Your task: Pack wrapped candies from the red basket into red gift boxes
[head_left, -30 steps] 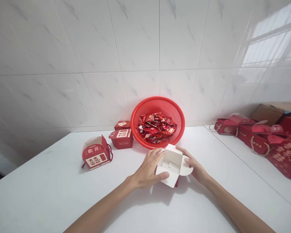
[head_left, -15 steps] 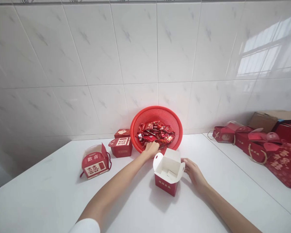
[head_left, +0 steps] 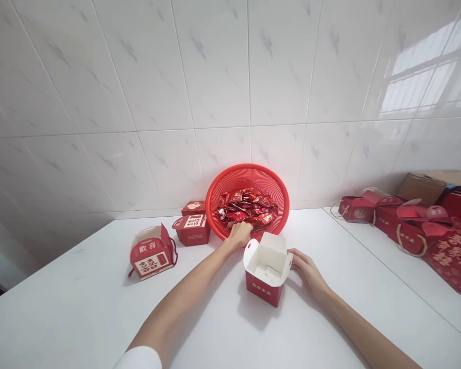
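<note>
A tilted red plastic basket (head_left: 246,177) leans by the wall and holds many wrapped candies (head_left: 249,207) in shiny red. At its front rim is my left hand (head_left: 240,234), fingers curled down among the wrappers; the fingertips and whatever they hold are hidden. In front of the basket, a red candy box (head_left: 264,289) stands upright with its white flaps raised, showing a bare white inside. My right hand (head_left: 307,270) grips this box at its right side flap, with some fingertips behind the flap.
To the left stand a red box with a cord handle (head_left: 152,256) and another red box (head_left: 193,231) with a smaller one behind it. On the right lie several red boxes with rope handles (head_left: 403,225) and a cardboard carton (head_left: 422,189). A tiled wall (head_left: 223,92) closes off the back.
The view has shifted slightly. My left hand remains curled at the basket's front rim, and my right hand keeps its place at the box.
</note>
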The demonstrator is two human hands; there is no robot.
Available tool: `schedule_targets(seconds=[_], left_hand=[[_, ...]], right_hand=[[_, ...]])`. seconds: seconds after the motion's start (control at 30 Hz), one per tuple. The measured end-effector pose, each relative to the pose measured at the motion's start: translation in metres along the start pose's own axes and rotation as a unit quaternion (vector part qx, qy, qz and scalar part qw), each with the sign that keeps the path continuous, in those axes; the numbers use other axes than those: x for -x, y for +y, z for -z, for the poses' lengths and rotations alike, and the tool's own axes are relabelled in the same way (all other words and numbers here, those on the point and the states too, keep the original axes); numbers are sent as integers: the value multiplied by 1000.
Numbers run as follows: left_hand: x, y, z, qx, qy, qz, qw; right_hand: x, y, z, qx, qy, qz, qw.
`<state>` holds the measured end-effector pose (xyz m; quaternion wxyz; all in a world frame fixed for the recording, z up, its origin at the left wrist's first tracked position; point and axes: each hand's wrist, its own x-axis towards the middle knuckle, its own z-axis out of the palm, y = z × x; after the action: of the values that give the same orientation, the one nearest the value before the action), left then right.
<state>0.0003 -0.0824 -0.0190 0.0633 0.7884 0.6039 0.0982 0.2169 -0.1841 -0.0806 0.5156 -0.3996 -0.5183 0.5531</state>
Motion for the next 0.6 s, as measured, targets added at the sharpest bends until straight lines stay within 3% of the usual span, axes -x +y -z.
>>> schedule_targets(seconds=[0.17,0.33,0.4,0.53,0.6], left_hand=[[4,-10,-1,146,85,12,986],[8,-15,1,324,149,20,934],[10,-14,5,427,163,20,889],[22,-9,16,644,146,36,751],[30,-5,22,675,131,39,725]], right_hand=[[-1,1,1,6,-4,-3,1000],[-1,5,1,10,1,-5,1000],[-1,5,2,5,6,-8,1000],[-9,-10,6,29,64,26,997],[-17,-30,3,70,92,96,989]])
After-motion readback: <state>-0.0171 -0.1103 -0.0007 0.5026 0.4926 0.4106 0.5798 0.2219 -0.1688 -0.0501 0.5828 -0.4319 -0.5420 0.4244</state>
